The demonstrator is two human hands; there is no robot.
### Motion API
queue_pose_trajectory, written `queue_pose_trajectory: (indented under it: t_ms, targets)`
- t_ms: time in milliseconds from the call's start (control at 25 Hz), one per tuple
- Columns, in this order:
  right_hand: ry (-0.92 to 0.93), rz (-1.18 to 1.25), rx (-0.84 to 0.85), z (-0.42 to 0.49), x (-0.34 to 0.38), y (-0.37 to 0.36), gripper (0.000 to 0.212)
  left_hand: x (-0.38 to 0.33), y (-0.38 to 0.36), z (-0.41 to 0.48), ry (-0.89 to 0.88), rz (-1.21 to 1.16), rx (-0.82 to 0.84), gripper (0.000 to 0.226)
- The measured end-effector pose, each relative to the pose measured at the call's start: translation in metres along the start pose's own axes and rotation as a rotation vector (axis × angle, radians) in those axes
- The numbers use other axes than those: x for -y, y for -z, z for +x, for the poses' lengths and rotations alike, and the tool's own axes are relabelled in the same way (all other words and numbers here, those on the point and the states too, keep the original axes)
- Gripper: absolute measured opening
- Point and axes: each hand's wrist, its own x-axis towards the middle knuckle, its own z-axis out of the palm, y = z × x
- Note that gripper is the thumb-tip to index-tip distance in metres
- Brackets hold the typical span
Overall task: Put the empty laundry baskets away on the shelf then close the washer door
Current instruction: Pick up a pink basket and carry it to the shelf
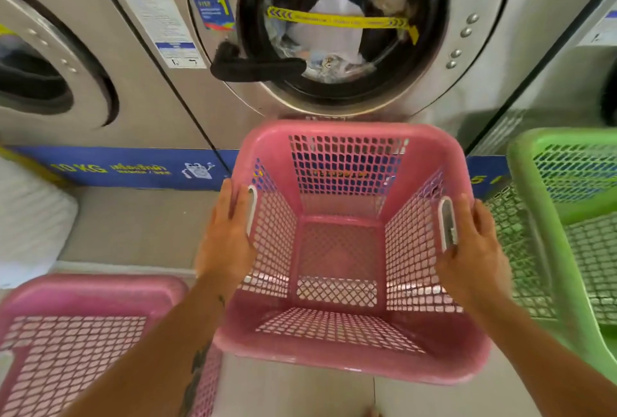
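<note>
Below the round washer door (337, 26), an empty pink basket (347, 346) of lattice plastic sits square to the machine, its far rim just beside the steel front. Both hands hold it: the left hand (227, 236) wraps the left rim by a slotted handle, the right hand (474, 249) the right rim. A second pink basket (83, 333) lies near at lower left; a green basket (567, 216) crowds the right. Bare tiled floor (133, 226) opens leftward.
</note>
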Motion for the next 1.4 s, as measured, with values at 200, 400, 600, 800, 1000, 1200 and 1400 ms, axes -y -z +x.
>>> queue_pose_trajectory:
  t_ms: [200, 400, 600, 800, 1000, 1200, 1400]
  targets:
    - [0.033, -0.012, -0.022, -0.019, 0.007, 0.007, 0.09, 0.006, 0.007, -0.014, 0.02, -0.068, -0.034, 0.092]
    - [0.048, -0.029, 0.054, -0.078, -0.003, 0.012, 0.087, 0.014, 0.016, -0.085, 0.056, -0.089, 0.004, 0.096]
    - [0.061, -0.018, 0.153, -0.154, -0.015, 0.02, 0.088, 0.016, 0.039, -0.189, 0.142, -0.164, 0.05, 0.116]
    - [0.032, -0.029, 0.219, -0.201, -0.036, 0.015, 0.09, 0.009, 0.049, -0.232, 0.131, -0.223, 0.078, 0.105]
    - [-0.035, -0.049, 0.291, -0.212, -0.056, -0.022, 0.084, 0.004, 0.022, -0.256, 0.218, -0.22, 0.104, 0.102]
    - [0.027, -0.058, 0.306, -0.202, -0.075, -0.068, 0.086, 0.02, -0.027, -0.268, 0.254, -0.244, 0.162, 0.096]
    - [0.087, -0.001, 0.359, -0.214, -0.087, -0.082, 0.08, 0.022, -0.039, -0.283, 0.338, -0.175, 0.267, 0.095]
